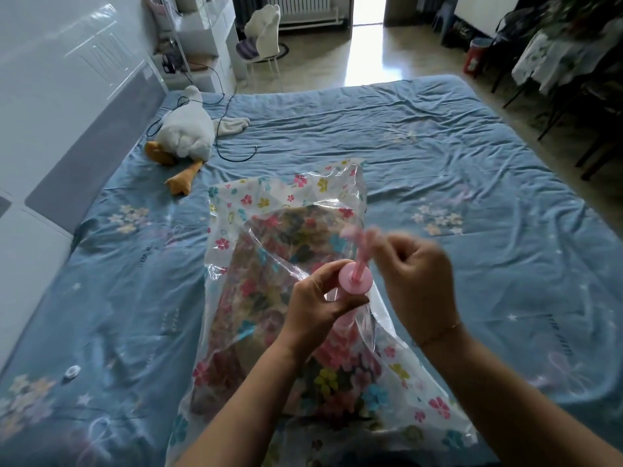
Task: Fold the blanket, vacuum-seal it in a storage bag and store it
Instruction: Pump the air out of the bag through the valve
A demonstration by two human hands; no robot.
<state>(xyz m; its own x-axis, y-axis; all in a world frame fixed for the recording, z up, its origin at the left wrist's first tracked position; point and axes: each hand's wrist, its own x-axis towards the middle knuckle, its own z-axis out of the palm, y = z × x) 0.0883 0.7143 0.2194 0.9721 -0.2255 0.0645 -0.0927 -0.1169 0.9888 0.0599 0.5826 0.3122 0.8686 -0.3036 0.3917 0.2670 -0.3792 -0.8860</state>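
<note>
2 hands hold 1 pink pump (pixel 354 280) on 1 storage bag (pixel 269 203): left hand (pixel 318 303) grips it, right hand (pixel 418 274) pinches its handle (pixel 361 254).

One bag (pixel 259 200), one blanket (pixel 269 251), one pump (pixel 354 282), one plush goose (pixel 187 131)

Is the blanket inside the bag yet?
Yes, inside. The blanket shows through the clear bag's plastic.

Bag: my flowered storage bag (pixel 236 203) lies mid-bed (pixel 455 146), blanket (pixel 263 291) inside.
Left hand (pixel 320 299): grips the pink pump (pixel 355 279), upright on the bag.
Right hand (pixel 418 274): pinches its handle (blurred).
Far left corner: plush goose (pixel 185 133).
</note>
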